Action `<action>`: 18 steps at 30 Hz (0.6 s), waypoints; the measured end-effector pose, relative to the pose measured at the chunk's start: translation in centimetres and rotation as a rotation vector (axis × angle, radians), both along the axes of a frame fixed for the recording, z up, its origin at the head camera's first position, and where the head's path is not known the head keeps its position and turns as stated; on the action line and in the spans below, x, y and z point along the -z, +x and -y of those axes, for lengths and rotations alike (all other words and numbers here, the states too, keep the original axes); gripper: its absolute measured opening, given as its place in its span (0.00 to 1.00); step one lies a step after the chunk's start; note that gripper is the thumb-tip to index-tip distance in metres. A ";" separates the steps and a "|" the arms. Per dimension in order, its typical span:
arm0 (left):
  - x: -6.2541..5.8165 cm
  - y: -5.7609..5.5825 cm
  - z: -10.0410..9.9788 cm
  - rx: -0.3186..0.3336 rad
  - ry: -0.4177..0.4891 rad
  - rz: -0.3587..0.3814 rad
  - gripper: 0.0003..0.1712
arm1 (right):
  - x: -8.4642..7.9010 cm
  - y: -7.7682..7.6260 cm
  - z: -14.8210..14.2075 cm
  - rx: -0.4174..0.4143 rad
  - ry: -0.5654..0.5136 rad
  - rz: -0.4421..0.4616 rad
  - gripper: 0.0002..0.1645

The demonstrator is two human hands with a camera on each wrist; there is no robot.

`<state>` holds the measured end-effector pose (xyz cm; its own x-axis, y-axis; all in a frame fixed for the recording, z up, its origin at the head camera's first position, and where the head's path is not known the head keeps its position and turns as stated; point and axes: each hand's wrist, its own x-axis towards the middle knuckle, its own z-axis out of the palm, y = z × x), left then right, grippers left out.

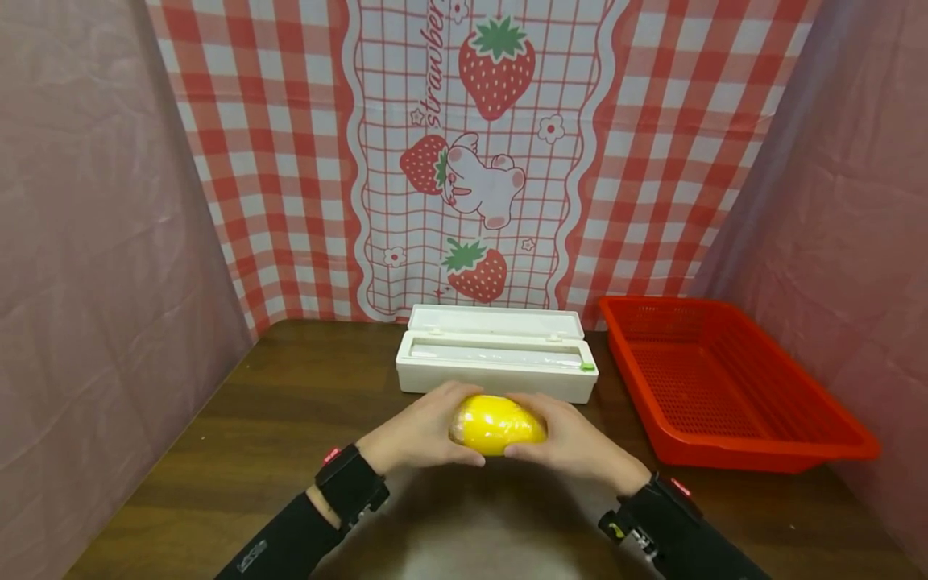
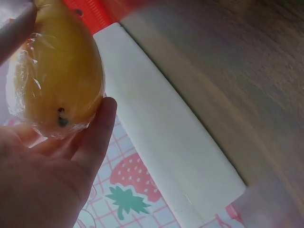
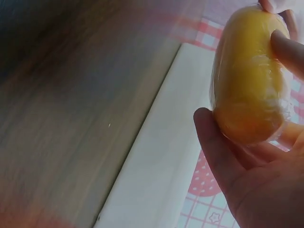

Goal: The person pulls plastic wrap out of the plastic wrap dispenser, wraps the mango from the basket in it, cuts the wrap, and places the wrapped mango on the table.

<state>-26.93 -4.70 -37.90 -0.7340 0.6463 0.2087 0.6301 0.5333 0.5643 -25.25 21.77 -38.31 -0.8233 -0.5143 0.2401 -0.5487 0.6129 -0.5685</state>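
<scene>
A yellow mango (image 1: 496,424) in clear plastic film is held above the table between both hands. My left hand (image 1: 429,427) grips its left end, thumb on the near side. From the other end my right hand (image 1: 573,435) holds it, fingers curled around. The film looks glossy and wrinkled, and a dark stem spot shows on the mango (image 2: 57,71) in the left wrist view. Just behind the hands stands a white cling film dispenser (image 1: 493,379), its lid raised, with a green slide cutter (image 1: 587,366) at the right end.
An orange-red plastic basket (image 1: 754,447) stands on the right of the brown wooden table (image 1: 290,387). A red-and-white checked strawberry cloth (image 1: 290,161) hangs behind. Pink curtains (image 1: 94,242) enclose both sides.
</scene>
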 end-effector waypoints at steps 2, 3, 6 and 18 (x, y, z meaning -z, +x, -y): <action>0.0 -0.1 0.1 -0.010 0.015 0.003 0.49 | 0.0 -0.2 -0.1 -0.002 0.006 0.013 0.42; -0.1 -0.2 0.1 -0.018 0.020 0.004 0.48 | 0.0 -0.3 -0.1 0.000 0.011 0.016 0.42; -0.1 -0.3 0.1 -0.040 0.020 0.003 0.46 | -0.2 -0.5 -0.1 0.005 0.021 0.032 0.42; 1.2 -0.8 -0.3 -0.103 -0.053 -0.008 0.46 | 1.2 -1.4 0.2 0.006 0.078 -0.011 0.41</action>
